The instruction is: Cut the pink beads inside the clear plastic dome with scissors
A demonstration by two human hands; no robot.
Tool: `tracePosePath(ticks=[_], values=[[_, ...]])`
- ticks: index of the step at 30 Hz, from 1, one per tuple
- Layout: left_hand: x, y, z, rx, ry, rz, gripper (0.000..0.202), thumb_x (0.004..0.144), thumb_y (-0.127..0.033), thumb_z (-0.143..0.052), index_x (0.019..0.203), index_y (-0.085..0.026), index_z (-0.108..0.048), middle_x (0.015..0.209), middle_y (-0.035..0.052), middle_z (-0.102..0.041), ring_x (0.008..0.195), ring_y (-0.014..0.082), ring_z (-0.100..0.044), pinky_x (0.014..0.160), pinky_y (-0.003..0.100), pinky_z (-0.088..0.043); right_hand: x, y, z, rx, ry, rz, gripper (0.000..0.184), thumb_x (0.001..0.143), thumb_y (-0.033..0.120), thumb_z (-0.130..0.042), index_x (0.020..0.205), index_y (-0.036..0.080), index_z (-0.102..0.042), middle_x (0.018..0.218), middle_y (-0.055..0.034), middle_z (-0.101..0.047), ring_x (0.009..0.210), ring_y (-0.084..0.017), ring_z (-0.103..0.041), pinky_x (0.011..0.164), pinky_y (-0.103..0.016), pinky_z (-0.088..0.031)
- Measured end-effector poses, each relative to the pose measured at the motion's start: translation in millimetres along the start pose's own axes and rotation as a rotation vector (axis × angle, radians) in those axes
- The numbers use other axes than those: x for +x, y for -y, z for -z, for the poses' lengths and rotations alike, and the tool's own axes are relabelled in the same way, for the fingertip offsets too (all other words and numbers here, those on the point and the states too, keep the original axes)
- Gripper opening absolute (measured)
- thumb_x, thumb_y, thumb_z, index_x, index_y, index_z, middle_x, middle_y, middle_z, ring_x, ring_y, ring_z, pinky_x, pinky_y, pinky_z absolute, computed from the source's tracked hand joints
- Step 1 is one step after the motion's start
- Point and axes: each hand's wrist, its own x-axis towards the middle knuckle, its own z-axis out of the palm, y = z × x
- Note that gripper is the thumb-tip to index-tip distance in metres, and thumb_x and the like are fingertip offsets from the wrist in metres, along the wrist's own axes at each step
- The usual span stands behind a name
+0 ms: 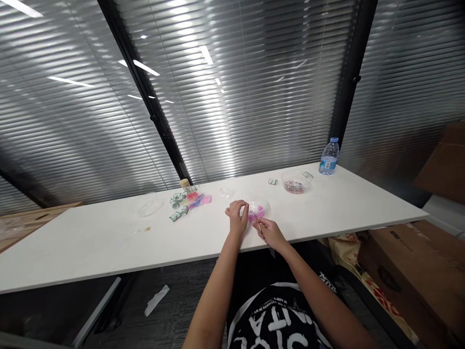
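Observation:
My left hand (237, 216) rests on the white table (109, 242), fingers curled in a pinch near the rim of a small clear bowl of pink beads (258, 208). What the fingers hold is too small to make out. My right hand (269, 231) is closed on a thin stick or needle (254, 215) that slants up over the pink bowl. Both hands sit close together near the table's front edge.
A clear bowl of mixed coloured beads (296, 183) and a water bottle (329, 156) stand at the back right. Coloured packets and small rolls (189, 201) lie at the centre left beside an empty clear bowl (149, 206). Cardboard boxes (417, 261) stand to the right.

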Motion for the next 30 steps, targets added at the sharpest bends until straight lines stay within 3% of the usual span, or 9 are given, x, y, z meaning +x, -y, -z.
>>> tracePosePath(ticks=[4, 11, 18, 30], values=[[0, 0, -0.5, -0.002, 0.003, 0.002, 0.010, 0.093, -0.024, -0.055, 0.085, -0.022, -0.062, 0.096, 0.0017, -0.069, 0.097, 0.0199, -0.060, 0.084, 0.037, -0.026, 1, -2, 0, 0.011, 0.008, 0.005, 0.033, 0.087, 0.048, -0.054, 0.071, 0.019, -0.047, 0.048, 0.0083, -0.034, 0.040, -0.007, -0.027, 0.042, -0.022, -0.022], [0, -2, -0.7, -0.002, 0.016, 0.005, 0.010, 0.092, -0.022, -0.055, 0.084, -0.021, -0.060, 0.094, 0.0012, -0.069, 0.097, 0.0194, -0.059, 0.083, 0.037, -0.025, 4, -11, 1, 0.016, 0.015, 0.000, 0.030, 0.086, 0.046, -0.051, 0.078, 0.018, -0.053, 0.049, 0.0072, -0.036, 0.042, -0.008, -0.030, 0.043, -0.023, -0.022], [0, -3, -1.1, 0.019, 0.022, 0.013, 0.011, 0.092, -0.024, -0.054, 0.084, -0.021, -0.061, 0.095, 0.0032, -0.069, 0.097, 0.0211, -0.059, 0.084, 0.038, -0.026, 4, -9, 1, 0.024, 0.020, -0.011, 0.036, 0.086, 0.051, -0.054, 0.071, 0.020, -0.045, 0.050, 0.0074, -0.034, 0.042, -0.007, -0.029, 0.043, -0.023, -0.021], [0, -4, -0.9, 0.043, 0.023, 0.018, 0.013, 0.093, -0.024, -0.053, 0.083, -0.021, -0.061, 0.095, 0.0039, -0.069, 0.098, 0.0212, -0.059, 0.084, 0.038, -0.027, 4, -12, 1, 0.015, 0.019, -0.012, 0.034, 0.085, 0.051, -0.053, 0.076, 0.018, -0.050, 0.052, 0.0069, -0.035, 0.044, -0.008, -0.029, 0.044, -0.023, -0.021]])
